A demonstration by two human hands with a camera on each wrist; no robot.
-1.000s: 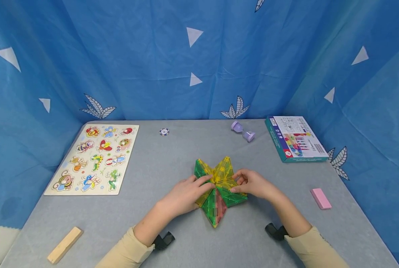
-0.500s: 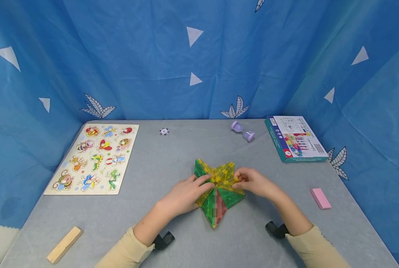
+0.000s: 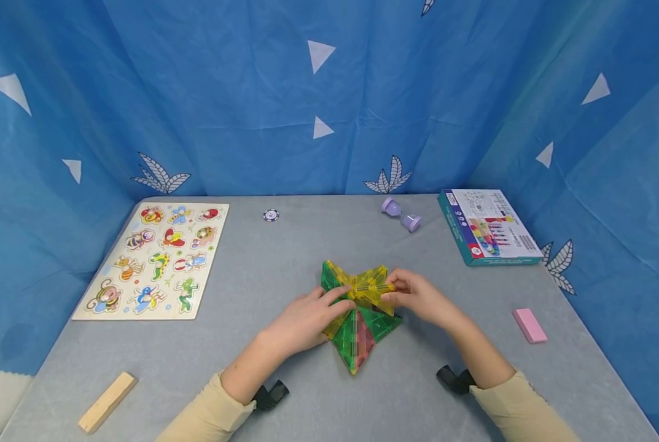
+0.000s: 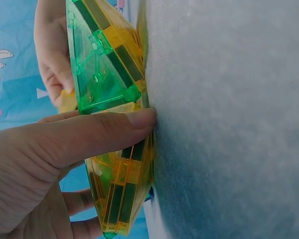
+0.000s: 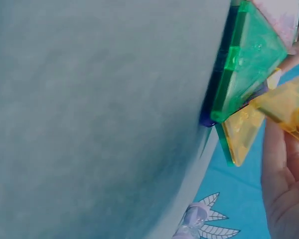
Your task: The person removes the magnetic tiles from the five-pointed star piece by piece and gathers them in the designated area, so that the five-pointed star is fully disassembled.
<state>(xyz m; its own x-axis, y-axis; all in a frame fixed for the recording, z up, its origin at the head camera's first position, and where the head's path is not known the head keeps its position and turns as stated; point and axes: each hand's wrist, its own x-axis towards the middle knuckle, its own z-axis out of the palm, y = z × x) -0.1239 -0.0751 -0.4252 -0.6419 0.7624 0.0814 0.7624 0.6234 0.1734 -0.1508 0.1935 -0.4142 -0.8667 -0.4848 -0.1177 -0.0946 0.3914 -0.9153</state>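
Note:
A star-shaped build of translucent green, yellow and red magnetic tiles lies mid-table in the head view. My left hand grips its left side. The left wrist view has my thumb across the yellow tiles near the tabletop, with fingers on the opposite side. At the star's right, my right hand pinches a yellow triangular magnetic tile between thumb and fingers. That tile stands tilted up from the build, its inner end by the star's centre. Below it a green tile slopes to the table.
A wooden insect puzzle board lies left, with a wooden block nearer. Toward the back are a poker chip, a purple sandglass and a teal-edged box. A pink block lies right.
My right hand has drawn slightly up and away from me, and the yellow tile it pinches has tilted upward. The star's upper right point has shifted right. My left hand has stayed in place.

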